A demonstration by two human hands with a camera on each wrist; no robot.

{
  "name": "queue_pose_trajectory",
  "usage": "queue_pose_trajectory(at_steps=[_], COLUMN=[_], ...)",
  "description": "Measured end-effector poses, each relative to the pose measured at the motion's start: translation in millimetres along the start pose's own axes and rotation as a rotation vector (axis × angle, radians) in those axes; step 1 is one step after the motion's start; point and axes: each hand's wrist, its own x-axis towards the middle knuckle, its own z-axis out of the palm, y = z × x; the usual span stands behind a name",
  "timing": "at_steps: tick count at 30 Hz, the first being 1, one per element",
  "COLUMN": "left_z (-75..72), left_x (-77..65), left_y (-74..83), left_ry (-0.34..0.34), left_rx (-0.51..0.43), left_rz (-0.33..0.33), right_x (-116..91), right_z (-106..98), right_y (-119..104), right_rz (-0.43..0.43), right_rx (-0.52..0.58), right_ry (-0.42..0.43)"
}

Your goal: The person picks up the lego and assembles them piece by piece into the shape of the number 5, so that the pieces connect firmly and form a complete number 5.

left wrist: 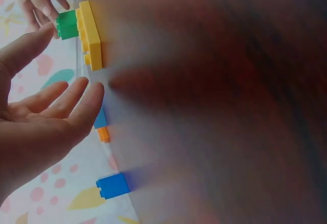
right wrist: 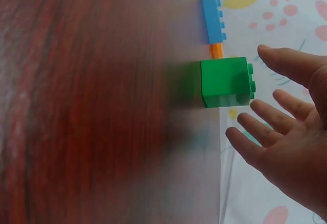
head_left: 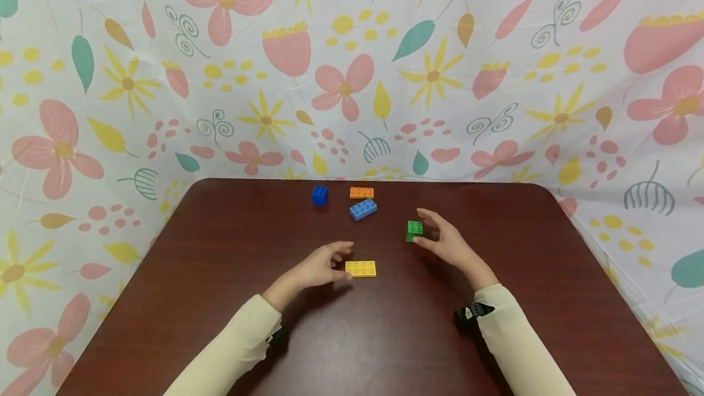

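A flat yellow toy brick lies on the table, its left end by my left hand. The thumb and fingers of that hand are spread apart, and the left wrist view shows nothing between them. Farther back on the right stands a square green toy brick. Around its right side my right hand is spread, thumb at the near side and fingers at the far side. In the right wrist view the fingers hold nothing; whether one touches the green brick I cannot tell.
Near the table's back edge sit a dark blue brick, an orange brick and a light blue brick. The brown table ends at a flower-patterned cloth hanging behind it.
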Motion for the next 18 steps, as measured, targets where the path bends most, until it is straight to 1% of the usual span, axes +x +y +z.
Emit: queue_pose_trajectory(at_steps=[5, 6, 10, 14, 18], left_z=[1.7, 2.5, 7.2, 12.6, 15.4], left_x=[2.9, 3.4, 5.3, 6.9, 9.6], left_y=[0.5, 0.3, -1.6, -3.5, -3.8], left_ry=[0.0, 0.005, 0.048, 0.104, 0.14], left_rx=[-0.051, -0.074, -0.136, -0.148, -0.124], left_rz=[-0.081, -0.104, -0.156, -0.199, -0.207], right_x=[4, 5, 8, 10, 12], right_z=[-1, -1, -1, 0, 0], right_y=[3, 3, 3, 5, 7], right_rz=[-0.002, 0.0, 0.019, 0.05, 0.079], right_rx=[0.044, 0.053, 0.082, 0.089, 0.072], right_ry=[-0.014, -0.017, -0.026, -0.039, -0.047])
